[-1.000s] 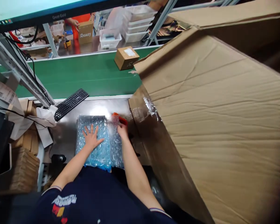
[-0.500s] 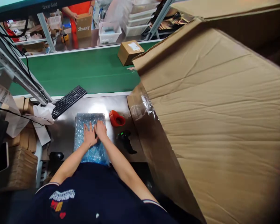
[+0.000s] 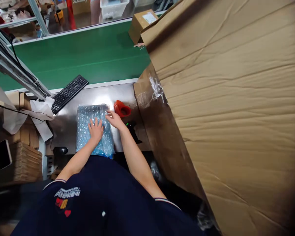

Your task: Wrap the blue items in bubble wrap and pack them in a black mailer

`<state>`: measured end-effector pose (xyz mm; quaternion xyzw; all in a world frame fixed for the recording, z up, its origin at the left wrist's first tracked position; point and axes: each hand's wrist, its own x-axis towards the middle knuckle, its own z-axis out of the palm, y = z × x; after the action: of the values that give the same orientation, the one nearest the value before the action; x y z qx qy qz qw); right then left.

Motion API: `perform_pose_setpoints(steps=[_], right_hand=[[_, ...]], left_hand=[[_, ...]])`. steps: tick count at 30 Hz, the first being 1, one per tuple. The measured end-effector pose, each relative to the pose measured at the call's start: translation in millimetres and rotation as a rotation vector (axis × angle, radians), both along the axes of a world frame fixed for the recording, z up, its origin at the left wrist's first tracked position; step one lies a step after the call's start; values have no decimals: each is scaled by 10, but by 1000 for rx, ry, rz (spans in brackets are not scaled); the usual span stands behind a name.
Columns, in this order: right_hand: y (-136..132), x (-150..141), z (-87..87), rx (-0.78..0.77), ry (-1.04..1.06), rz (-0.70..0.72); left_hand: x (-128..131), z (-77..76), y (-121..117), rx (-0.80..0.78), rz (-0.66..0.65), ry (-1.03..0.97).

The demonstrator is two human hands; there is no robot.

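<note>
A flat rectangular package in clear bubble wrap [image 3: 85, 123], bluish underneath, lies on the metal table close to my body. My left hand [image 3: 96, 129] rests flat on top of it with the fingers spread. At the package's upper right edge is my right hand [image 3: 114, 119], its fingers apart and bent a little; I see nothing held in it. Just beyond that hand stands an orange-red tape dispenser [image 3: 122, 109]. A black handheld scanner [image 3: 134, 131] with a green light lies to the right, partly behind my forearm.
A huge open cardboard box [image 3: 226, 108] fills the right side. Behind the table runs a green conveyor belt [image 3: 83, 55] carrying a small carton [image 3: 140, 26]. To the left are a keyboard [image 3: 70, 93], a mouse [image 3: 60, 150], a phone [image 3: 4, 154] and stacked flat cardboard [image 3: 28, 162].
My right hand has moved off the middle of the package to its right edge, and its fingers have opened. The left hand stays flat on the wrap. The whole view has tilted downward.
</note>
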<state>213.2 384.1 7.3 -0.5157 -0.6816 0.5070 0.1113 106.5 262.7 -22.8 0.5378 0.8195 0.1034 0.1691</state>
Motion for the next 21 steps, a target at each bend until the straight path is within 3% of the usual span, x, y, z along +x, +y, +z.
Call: perform_pose_setpoints(steps=[2,5,8,11,14,16,21], right_hand=[[-355,328,-145,100,11,-130],[-1009,645,-435,23,-40,-194],[-1537,567,-659,-15,22,-208],[-1800,276,-720,-119,109,-89],[-1800,151,-632,-224,186,146],[-1630,251,-529,-157,137,210],[-654,685,-299,303,-309,-144]], left_hand=[[-11,-25,-28,29,-40,26],[-40,-45,-38,48,-88,34],[-220,-45,-37,65,-192,13],[-571,-35,-54,54,-401,-70],[-902,-45,-95,44,-548,-174],[-1017,-79,-130,68,-545,-234],[-944,-170,-198,109,-379,-381]])
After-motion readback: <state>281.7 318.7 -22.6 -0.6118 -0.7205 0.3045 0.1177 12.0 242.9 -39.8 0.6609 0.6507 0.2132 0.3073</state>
